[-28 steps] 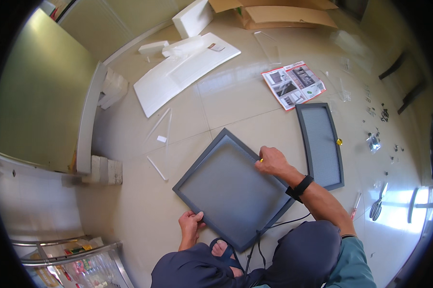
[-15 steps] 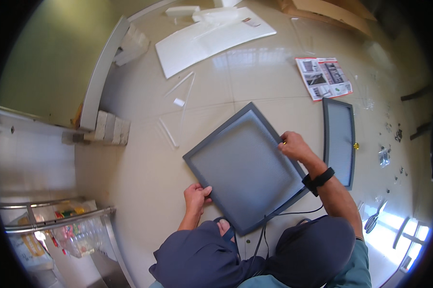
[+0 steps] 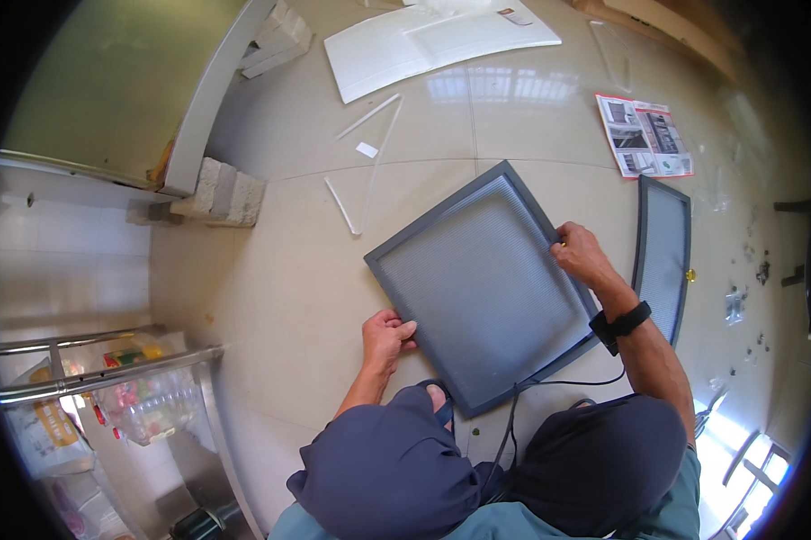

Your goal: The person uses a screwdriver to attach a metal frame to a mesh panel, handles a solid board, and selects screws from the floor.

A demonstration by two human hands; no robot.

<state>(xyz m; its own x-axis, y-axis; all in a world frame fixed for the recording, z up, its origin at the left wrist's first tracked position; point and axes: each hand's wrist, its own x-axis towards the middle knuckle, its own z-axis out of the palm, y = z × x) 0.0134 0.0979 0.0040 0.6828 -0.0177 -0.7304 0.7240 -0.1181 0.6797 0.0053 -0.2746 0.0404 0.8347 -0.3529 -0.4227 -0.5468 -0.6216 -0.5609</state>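
Grey-framed and flat, the square panel (image 3: 486,288) lies on the pale tiled floor (image 3: 288,279) just in front of the crouching person's knees, turned so that one corner points back toward them. A thin black cable (image 3: 549,385) leaves its near edge and runs down between the legs. The left hand (image 3: 385,335) grips the near-left frame edge, fingers curled over the rim; the right hand (image 3: 582,255), with a black band on its wrist, is clenched on the far-right edge. Its frosted, dimpled face looks like thin plastic sheet, so I judge the panel light but broad, fairly stiff at the frame and easily scratched or cracked in the middle. The frame edges, on opposite sides as now, seem the sound place to hold; the cable should not bear any pull. Just right of it lies a narrower grey panel (image 3: 664,252). Farther off are white plastic strips (image 3: 365,171), a printed leaflet (image 3: 644,135), and a large white board (image 3: 437,45).
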